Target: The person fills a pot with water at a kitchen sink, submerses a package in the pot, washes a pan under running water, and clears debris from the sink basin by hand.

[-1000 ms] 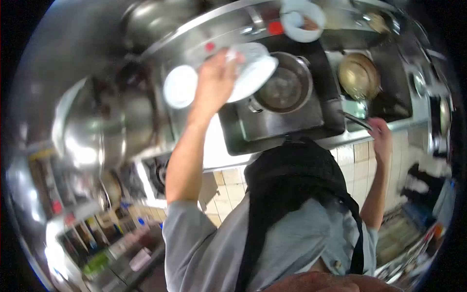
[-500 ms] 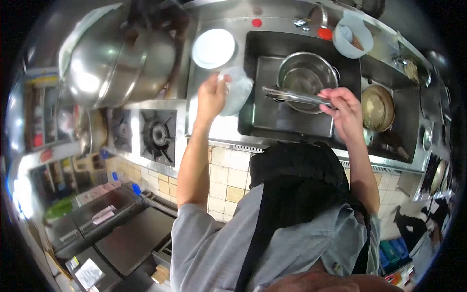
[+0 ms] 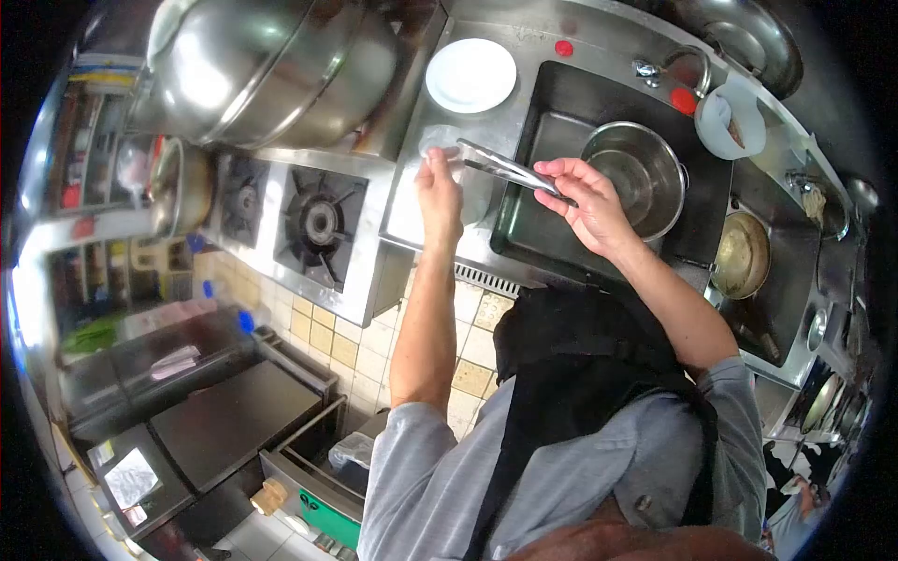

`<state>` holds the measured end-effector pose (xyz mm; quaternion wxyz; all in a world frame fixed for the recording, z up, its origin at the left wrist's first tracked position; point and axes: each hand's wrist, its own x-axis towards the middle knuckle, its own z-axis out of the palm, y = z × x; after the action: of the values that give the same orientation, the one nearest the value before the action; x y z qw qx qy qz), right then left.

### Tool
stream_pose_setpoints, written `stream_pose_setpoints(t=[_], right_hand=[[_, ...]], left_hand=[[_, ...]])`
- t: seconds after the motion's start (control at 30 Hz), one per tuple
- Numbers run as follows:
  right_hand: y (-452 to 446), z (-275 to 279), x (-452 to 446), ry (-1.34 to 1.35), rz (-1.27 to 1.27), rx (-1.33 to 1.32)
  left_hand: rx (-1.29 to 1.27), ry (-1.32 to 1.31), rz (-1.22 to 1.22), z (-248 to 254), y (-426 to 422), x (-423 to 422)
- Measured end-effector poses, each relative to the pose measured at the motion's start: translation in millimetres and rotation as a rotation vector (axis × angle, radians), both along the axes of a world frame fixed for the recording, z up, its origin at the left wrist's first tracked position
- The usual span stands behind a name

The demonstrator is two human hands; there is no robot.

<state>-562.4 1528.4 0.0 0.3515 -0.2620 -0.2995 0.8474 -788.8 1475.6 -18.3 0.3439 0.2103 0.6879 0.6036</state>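
My left hand (image 3: 439, 194) pinches a clear plastic bag (image 3: 479, 194) over the steel counter, beside the sink. A pair of metal tongs (image 3: 510, 168) lies in the grip of my right hand (image 3: 589, 206), above the sink's left edge. The tongs' tips point left and reach the bag beside my left fingers; whether they are inside it I cannot tell. Just behind the bag sits a white plate (image 3: 470, 75) on the counter. A steel pot (image 3: 675, 161) stands in the sink (image 3: 552, 122), to the right of my right hand.
A second basin on the right holds a round pan (image 3: 744, 254). A white plastic container (image 3: 730, 122) sits at the sink's back rim, near the tap (image 3: 647, 70). Gas burners (image 3: 321, 222) and a large steel vessel (image 3: 281, 70) are on the left.
My right hand has carried the tongs left, from over the pot to the bag in my left hand. The view has turned and shifted left.
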Motion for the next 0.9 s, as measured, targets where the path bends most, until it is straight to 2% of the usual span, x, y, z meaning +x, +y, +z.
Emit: stream_pose_setpoints(t=[0.07, 0.17, 0.27, 0.37, 0.43, 0.5, 0.57, 0.63, 0.7, 0.73, 0.77, 0.83, 0.9], right_hand=[[1, -1, -2, -0.02, 0.025, -0.002], [3, 0, 0, -0.056, 0.042, -0.053], [8, 1, 5, -0.049, 0.014, -0.058], [12, -2, 2, 0.015, -0.01, -0.077], [9, -3, -7, 0.015, 0.076, -0.046], [7, -1, -13, -0.037, 0.131, -0.053], [6, -3, -16, -0.089, 0.186, -0.06], [6, -7, -18, -0.19, 0.255, 0.035], [6, -9, -22, -0.252, 0.283, 0.1], [6, -14, -24, -0.306, 0.374, 0.212], [8, -17, -26, -0.362, 0.462, 0.325], [8, -10, -34, -0.518, 0.535, 0.459], [10, 2, -37, -0.71, 0.509, 0.837]], left_hand=[[0.018, 0.002, 0.014, -6, 1, -2], [-0.112, 0.04, -0.017, -6, -4, -9], [0.015, -0.261, -0.015, -3, -11, -18], [-0.002, -0.345, 0.024, 12, -6, -9], [-0.016, -0.381, 0.009, 9, -5, -8], [-0.026, -0.337, -0.206, -4, -7, -11], [-0.009, -0.359, -0.186, -12, -11, -11], [0.093, -0.409, -0.081, -11, -8, -5], [0.021, -0.35, -0.104, -2, -9, -6], [-0.048, -0.285, -0.132, 1, -8, -7], [-0.044, -0.289, -0.138, 2, -7, -7], [0.03, -0.131, -0.243, 9, -1, -3], [-0.018, -0.063, -0.292, 19, -1, -2]])
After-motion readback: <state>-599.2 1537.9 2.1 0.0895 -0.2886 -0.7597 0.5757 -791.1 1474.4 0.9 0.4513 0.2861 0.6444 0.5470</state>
